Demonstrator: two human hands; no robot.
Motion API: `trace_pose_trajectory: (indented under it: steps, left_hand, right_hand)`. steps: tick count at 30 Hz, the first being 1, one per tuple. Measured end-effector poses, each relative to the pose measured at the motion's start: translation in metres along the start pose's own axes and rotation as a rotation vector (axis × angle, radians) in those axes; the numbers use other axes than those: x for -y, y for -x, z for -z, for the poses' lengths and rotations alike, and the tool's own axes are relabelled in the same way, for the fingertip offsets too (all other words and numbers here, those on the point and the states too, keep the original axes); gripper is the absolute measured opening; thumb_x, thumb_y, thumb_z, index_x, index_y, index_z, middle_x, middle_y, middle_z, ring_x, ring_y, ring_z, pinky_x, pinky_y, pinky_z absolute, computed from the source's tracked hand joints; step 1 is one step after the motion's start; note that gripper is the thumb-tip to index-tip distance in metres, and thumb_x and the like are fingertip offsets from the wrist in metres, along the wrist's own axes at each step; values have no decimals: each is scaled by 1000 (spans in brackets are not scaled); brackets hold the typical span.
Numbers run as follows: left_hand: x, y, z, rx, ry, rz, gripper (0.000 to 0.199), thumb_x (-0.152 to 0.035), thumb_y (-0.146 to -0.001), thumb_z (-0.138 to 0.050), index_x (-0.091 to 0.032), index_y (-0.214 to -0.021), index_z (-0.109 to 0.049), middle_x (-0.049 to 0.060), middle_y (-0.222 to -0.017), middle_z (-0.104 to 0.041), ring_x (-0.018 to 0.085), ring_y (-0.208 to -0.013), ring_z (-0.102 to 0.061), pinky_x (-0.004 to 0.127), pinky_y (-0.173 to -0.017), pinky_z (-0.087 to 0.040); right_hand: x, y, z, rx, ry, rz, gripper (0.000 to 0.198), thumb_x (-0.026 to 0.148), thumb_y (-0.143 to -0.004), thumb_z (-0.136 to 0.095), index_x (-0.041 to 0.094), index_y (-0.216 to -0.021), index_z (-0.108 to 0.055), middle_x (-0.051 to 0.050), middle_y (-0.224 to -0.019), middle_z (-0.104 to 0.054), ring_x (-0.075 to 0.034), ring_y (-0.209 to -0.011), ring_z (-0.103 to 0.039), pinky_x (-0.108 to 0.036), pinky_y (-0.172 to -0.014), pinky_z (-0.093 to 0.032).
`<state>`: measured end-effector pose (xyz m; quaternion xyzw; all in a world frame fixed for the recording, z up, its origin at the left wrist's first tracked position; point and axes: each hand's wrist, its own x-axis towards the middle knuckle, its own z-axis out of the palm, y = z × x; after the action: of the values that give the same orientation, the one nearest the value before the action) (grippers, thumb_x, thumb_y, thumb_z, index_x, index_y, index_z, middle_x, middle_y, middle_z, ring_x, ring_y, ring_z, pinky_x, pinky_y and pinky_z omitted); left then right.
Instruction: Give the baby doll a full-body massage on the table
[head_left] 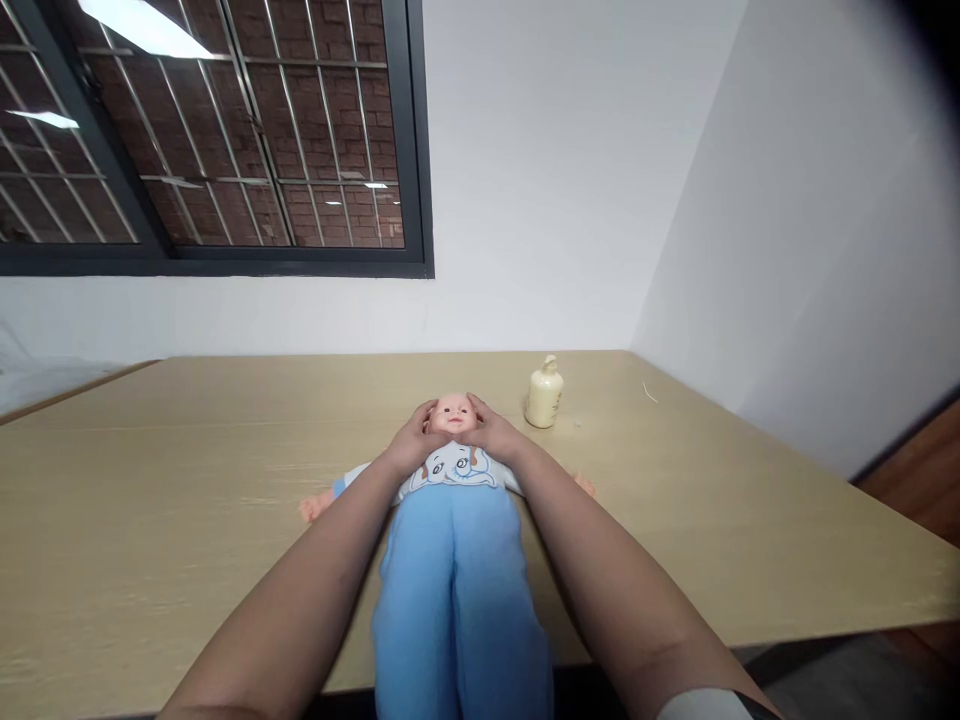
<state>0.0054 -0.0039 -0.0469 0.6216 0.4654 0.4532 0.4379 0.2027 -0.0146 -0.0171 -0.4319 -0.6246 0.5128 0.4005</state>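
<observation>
A baby doll (453, 465) lies on its back on the table, its head toward the wall. It wears a white top with a cartoon face and light blue trousers (457, 590), which reach past the near table edge. My left hand (412, 439) cups one side of the doll's head, with the thumb under the chin. On the opposite side, my right hand (492, 433) holds the head the same way, the thumbs close together. The doll's arms stretch out sideways, partly hidden behind my forearms.
A cream pump bottle (544, 398) stands upright on the wooden table (225, 430), beyond and right of my right hand. A thin white strand (650, 392) lies farther right. White walls border the table at the back and right, with a barred window (300, 130) at upper left.
</observation>
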Motion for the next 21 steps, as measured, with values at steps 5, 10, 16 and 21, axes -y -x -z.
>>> trace_pose_trajectory:
  steps: [5,10,16,21]
  left_hand:
    - [3,-2,0,-12,19,4,79,-27,-70,-75,-24,-142,-43,13,-133,-58,28,-115,-60,39,-92,-50]
    - [5,-4,-1,-18,215,47,76,-23,-68,-72,-23,-140,-49,11,-132,-61,27,-112,-62,37,-90,-50]
    - [3,-8,-1,26,399,88,75,-21,-63,-68,-14,-136,-54,14,-121,-68,27,-98,-68,37,-85,-52]
    - [0,-1,-2,8,277,45,79,-30,-67,-77,-20,-140,-49,14,-133,-60,28,-113,-62,38,-91,-51]
  right_hand:
    - [-15,-9,2,-28,-18,-32,108,22,-61,-79,27,-154,-24,-8,-144,-50,-25,-112,-63,-37,-93,-52]
    - [-31,-20,4,-21,-178,24,97,14,-62,-70,24,-151,-33,-8,-138,-56,-24,-111,-62,-34,-91,-52]
    - [-34,-25,4,-15,-301,-6,93,14,-62,-67,22,-149,-37,-9,-128,-64,-25,-101,-66,-37,-89,-53]
    - [-27,-17,5,-28,-117,22,93,30,-68,-74,24,-151,-32,-8,-140,-54,-26,-119,-59,-39,-101,-47]
